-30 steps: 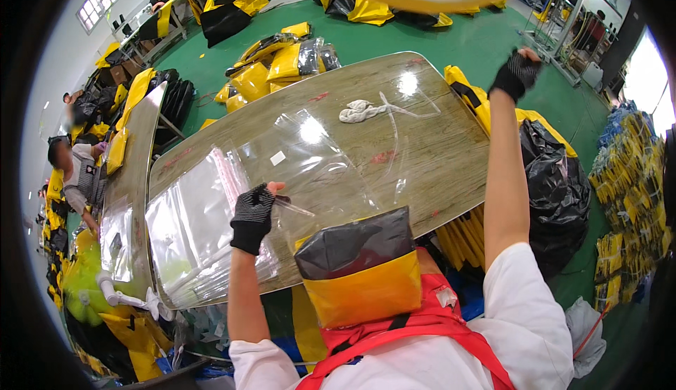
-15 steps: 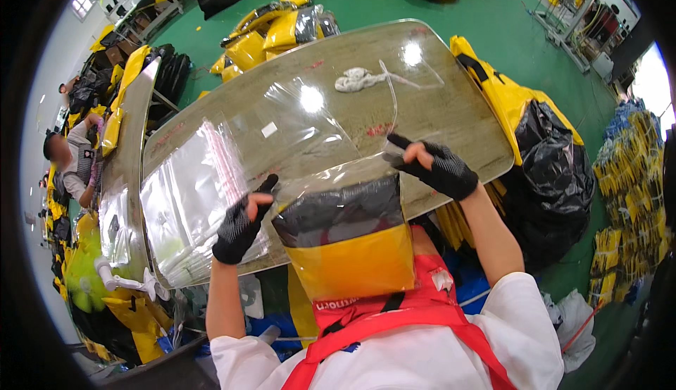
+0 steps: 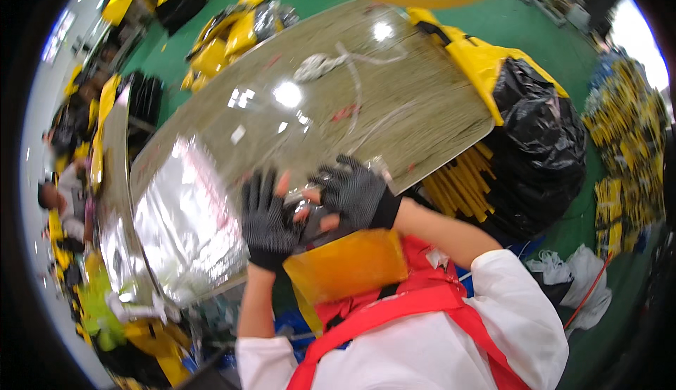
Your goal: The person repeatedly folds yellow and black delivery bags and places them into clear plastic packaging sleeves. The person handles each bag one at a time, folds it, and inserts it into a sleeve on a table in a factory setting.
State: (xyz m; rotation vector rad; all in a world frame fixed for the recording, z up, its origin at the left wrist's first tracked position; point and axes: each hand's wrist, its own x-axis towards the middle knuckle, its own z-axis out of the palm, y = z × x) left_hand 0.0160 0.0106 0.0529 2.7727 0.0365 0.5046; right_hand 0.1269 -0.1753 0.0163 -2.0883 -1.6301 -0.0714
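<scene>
Black gloves cover my two hands: left hand [image 3: 266, 219] and right hand [image 3: 350, 194] are together, pinching one yellow-black bag [image 3: 343, 264] over one table [image 3: 422, 101].

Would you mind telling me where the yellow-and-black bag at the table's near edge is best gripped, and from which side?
Probably by its dark upper edge, from the person's own side. The yellow-and-black bag stands upright against the table, mouth upward, and both the left hand and right hand already meet at that top rim; its yellow body below looks smooth and broad.
</scene>
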